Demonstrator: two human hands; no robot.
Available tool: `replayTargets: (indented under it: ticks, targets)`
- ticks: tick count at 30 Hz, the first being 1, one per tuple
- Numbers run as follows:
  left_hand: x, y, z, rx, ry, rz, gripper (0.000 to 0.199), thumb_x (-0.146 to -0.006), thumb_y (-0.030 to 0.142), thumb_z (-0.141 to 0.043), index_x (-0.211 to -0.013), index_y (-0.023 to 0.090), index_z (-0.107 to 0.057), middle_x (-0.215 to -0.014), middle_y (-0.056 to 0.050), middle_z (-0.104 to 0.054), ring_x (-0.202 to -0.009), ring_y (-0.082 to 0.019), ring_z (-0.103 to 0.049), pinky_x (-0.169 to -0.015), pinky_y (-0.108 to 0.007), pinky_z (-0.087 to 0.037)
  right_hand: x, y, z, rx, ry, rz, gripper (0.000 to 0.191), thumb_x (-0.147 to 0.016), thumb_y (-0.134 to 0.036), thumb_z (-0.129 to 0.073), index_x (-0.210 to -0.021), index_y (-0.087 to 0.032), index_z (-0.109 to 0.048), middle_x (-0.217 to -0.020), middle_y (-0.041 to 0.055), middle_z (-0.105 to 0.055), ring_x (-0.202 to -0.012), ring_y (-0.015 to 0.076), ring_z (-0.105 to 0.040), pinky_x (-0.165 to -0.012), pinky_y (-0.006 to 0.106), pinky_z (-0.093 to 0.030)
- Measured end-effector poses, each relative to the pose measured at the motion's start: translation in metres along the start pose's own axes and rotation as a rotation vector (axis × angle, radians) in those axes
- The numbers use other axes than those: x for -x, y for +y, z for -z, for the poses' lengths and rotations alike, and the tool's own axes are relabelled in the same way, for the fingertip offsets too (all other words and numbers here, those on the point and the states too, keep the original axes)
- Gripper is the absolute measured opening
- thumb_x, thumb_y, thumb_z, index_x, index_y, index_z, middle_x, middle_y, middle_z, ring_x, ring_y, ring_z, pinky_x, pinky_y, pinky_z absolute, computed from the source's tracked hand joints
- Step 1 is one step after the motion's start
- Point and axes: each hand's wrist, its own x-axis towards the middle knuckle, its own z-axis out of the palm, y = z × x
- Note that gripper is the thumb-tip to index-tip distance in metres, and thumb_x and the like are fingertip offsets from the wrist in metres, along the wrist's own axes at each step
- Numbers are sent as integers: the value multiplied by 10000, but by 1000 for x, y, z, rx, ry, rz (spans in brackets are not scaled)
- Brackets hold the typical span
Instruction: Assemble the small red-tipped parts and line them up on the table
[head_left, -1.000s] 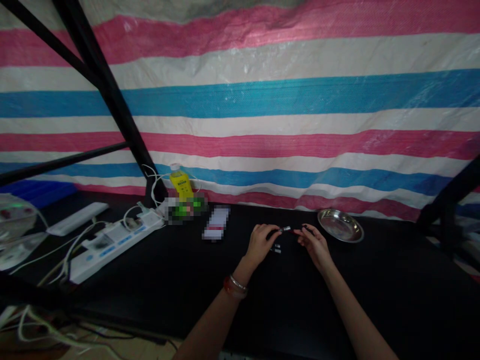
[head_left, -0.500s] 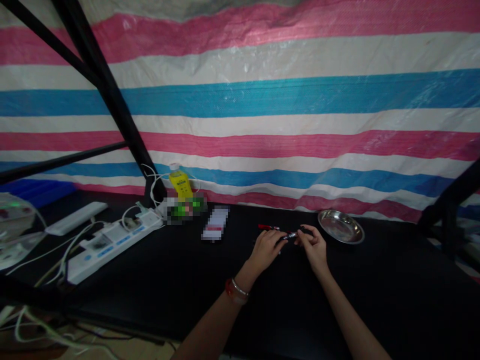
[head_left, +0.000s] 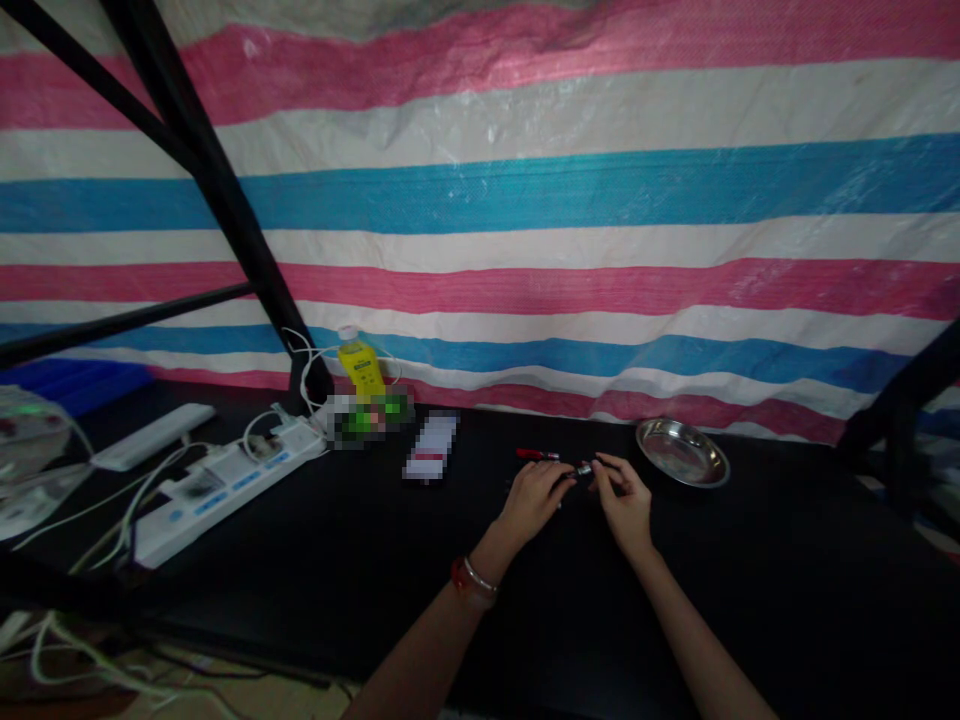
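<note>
My left hand (head_left: 534, 497) is closed on a small pen-like object (head_left: 583, 470), dark with a clear or silvery part. The fingers of my right hand (head_left: 624, 497) are pinched at the object's right end. Just behind my left hand lies a red pen-like piece (head_left: 537, 454) on the black table (head_left: 570, 590). Part of another small item shows beneath my left fingers, too hidden to make out. A round metal dish (head_left: 682, 453) stands to the right of my right hand.
A phone (head_left: 431, 447) lies left of my hands. Farther left are a yellow bottle (head_left: 361, 367), a white power strip (head_left: 229, 492) with cables, and a blue tray (head_left: 75, 383). Black metal posts (head_left: 232, 210) and a striped sheet (head_left: 525, 290) stand around the table.
My right fingers have shifted slightly and closed in at the right end of the pen-like object. My left hand has stayed in place.
</note>
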Motion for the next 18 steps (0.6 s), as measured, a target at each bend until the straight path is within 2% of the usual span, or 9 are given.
replayTargets:
  ticks: [3, 10, 14, 18]
  targets:
    - [0, -1, 0, 29, 21, 7, 204, -892, 288, -481, -1053, 226, -590, -1036, -35, -665, -980, -167, -607, -871, -321, -454, 1, 2, 1, 85, -23, 76, 260, -731, -448, -638, -831, -210, -667, -682, 27, -654, -562, 154, -576, -574, 297, -475]
    - [0, 2, 3, 82, 37, 5, 204, -893, 299, -478, -1048, 223, -588, -1023, -29, -669, -965, -167, -613, -865, -318, -455, 3, -7, -1, 76, -41, 101, 263, -682, -409, -690, -868, -224, -667, -757, 42, -676, -575, 160, -575, -554, 300, -452]
    - [0, 4, 3, 102, 11, -5, 208, -889, 302, -488, -1056, 225, -585, -1033, -24, -668, -975, -163, -609, -880, -315, -444, 3, -9, -3, 61, -30, 94, 255, -672, -415, -699, -825, -220, -639, -710, 33, -660, -537, 142, -544, -497, 275, -403]
    - [1, 0, 0, 88, 1, -1, 265, -845, 306, -563, -1099, 232, -563, -1076, -29, -652, -1006, -173, -591, -888, -328, -427, 5, -10, -4, 71, 9, 107, 259, -688, -435, -683, -804, -219, -598, -674, 28, -649, -565, 152, -558, -514, 273, -409]
